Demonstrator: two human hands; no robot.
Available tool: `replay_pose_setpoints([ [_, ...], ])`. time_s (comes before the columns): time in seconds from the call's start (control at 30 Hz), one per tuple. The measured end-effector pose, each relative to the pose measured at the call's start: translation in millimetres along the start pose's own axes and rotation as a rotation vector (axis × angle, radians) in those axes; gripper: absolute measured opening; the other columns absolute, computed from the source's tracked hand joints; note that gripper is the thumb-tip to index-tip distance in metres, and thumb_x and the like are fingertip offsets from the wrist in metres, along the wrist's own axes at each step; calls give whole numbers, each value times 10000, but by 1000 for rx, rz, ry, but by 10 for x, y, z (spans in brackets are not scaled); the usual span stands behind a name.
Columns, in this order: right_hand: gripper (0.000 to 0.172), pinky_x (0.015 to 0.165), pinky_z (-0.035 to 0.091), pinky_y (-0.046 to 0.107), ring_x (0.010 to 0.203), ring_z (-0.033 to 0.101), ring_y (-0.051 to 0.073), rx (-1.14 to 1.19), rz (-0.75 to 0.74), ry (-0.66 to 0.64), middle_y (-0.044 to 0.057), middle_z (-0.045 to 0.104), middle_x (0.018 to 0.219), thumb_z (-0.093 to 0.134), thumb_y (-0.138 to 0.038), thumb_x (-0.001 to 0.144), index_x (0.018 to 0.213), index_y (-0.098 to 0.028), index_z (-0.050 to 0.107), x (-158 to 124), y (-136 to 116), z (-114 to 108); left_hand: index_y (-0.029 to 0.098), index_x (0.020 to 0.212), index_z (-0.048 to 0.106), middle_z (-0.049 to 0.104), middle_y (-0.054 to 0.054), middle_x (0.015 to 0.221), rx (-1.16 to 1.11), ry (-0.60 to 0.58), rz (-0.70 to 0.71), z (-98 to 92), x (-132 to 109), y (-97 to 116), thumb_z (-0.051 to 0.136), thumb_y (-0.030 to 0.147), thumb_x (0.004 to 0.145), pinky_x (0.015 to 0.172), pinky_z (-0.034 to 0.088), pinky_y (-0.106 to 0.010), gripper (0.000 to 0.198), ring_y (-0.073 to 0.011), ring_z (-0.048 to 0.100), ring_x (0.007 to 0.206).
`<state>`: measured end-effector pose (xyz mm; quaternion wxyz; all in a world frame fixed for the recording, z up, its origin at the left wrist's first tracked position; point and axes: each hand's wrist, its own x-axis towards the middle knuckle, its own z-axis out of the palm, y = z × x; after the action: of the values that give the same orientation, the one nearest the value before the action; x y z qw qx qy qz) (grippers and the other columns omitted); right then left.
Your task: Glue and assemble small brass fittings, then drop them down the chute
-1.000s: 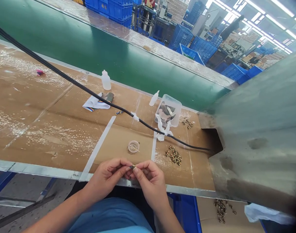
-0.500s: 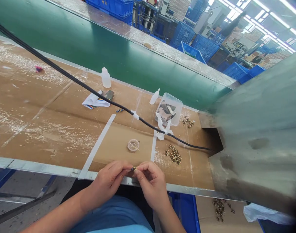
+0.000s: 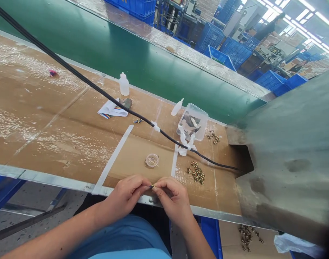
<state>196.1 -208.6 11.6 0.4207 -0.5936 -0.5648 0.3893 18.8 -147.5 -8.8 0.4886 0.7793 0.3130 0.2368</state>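
Nearby — a clear plastic tub [image 3: 199,117] holds patterned scraps [image 3: 190,122].

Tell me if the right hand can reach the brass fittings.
Probably yes: only cardboard lies between the right hand and the pile of brass fittings, but that hand is pinching a small part with the left hand.

Bright, even light from overhead tube lamps [image 3: 310,21]; glare streaks the cardboard work surface [image 3: 32,68]. Edges show wide-angle bending; lower-right corner falls dark; no heavy shadows.
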Motion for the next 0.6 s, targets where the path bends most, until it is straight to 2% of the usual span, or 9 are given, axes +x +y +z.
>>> replay_pose_setpoints([
  [0.23,97,642,445,247,720,593,147,-24,-4,-20,18,651,764,613,-174,858,791,-194,679,8,1,-22,184,891,593,625,-16,780,2,-2,10,-18,11,28,393,203,946,687,435,-222,208,-145,586,745],
  [0.6,105,631,435,217,708,587,129,-80,-36,-37,4,646,744,617,-110,827,786,-187,675,37,-24,-52,193,897,585,608,16,783,-21,4,46,-9,10,10,408,155,946,684,409,-191,187,-112,563,743],
])
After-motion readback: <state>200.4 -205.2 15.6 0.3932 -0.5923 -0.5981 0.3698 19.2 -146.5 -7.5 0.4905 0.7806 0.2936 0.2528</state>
